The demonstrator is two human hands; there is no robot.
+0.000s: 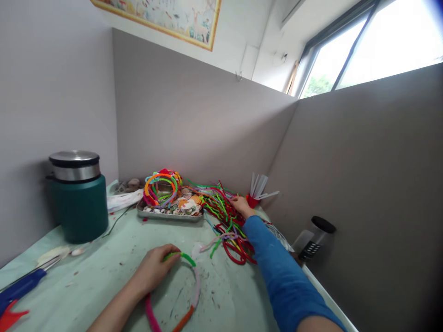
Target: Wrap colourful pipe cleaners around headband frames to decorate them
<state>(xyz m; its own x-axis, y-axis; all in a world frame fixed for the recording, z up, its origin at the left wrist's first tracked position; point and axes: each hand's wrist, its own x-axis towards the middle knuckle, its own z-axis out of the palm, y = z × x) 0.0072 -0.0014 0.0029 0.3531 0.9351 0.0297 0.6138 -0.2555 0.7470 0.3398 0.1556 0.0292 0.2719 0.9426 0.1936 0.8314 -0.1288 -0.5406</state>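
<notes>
Nearest the camera lies the ring [197,283], on the near side of the tray [166,217]; its fuzzy lengths are green, pale lilac, orange and pink, and its lowest part runs out of view. The left hand [157,265] has its fingers closed on the green length. The right hand [242,205], below a blue sleeve [273,267], reaches to the pile [221,210] of loose stems just right of the tray; its fingers are bent, but whether they grip a stem cannot be told. With such a tangle, it would be best to pinch one stem near its end and draw it out slowly, the left hand holding the ring steady and in shape. Shells [173,210] and discs [188,203] lie in the tray, with other rings [176,179] stacked toward its left end. Well right of the tray, a red cup [252,201] holds white sticks [259,186]; left of the tray stands a green flask [81,207].
</notes>
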